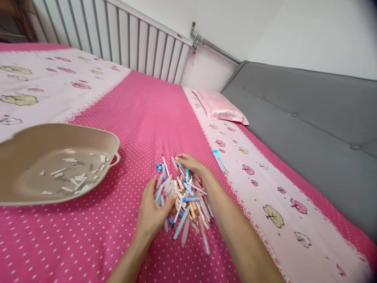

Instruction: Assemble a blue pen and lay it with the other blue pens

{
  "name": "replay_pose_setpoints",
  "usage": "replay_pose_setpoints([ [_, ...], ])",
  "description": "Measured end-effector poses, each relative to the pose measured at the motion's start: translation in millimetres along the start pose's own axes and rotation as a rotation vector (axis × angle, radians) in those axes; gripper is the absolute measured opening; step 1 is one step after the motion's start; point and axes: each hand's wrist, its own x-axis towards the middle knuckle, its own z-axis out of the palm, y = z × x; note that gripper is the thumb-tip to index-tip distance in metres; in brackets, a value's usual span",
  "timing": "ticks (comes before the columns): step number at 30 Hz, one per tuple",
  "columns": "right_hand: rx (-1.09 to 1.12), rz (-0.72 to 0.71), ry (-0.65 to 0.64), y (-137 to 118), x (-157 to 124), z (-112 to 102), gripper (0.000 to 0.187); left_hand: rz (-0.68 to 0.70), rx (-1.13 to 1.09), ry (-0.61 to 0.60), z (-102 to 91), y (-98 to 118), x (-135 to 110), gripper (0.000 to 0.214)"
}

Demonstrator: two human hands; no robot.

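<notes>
Pile of pen parts: one; pieces too overlapped to count. Left hand, right hand: one each, at the pile's edges. Blue-ended pens: apparently three, right of the pile. Basin: one, left of the pile. Pillow, headboard: one each, beyond the pile to the right.

Under the left hand spreads a bed with a pink dotted cover and pale tree-print bands. Far ahead of that hand, a white radiator stands against a white wall. Beyond the right hand are a pink pillow and a metal pipe; to its right, a grey padded headboard. The light is bright.
</notes>
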Motion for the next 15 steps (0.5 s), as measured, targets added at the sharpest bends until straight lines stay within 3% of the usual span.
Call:
replay_pose_setpoints([
  [6,0.080,-0.030,-0.263,-23,-20,1,0.043,-0.048,-0.195,-0.090,0.5,1,1,0.083],
  [15,0.059,-0.247,-0.328,-37,-74,-20,0.053,0.009,-0.221,-0.091,0.7,1,1,0.083],
])
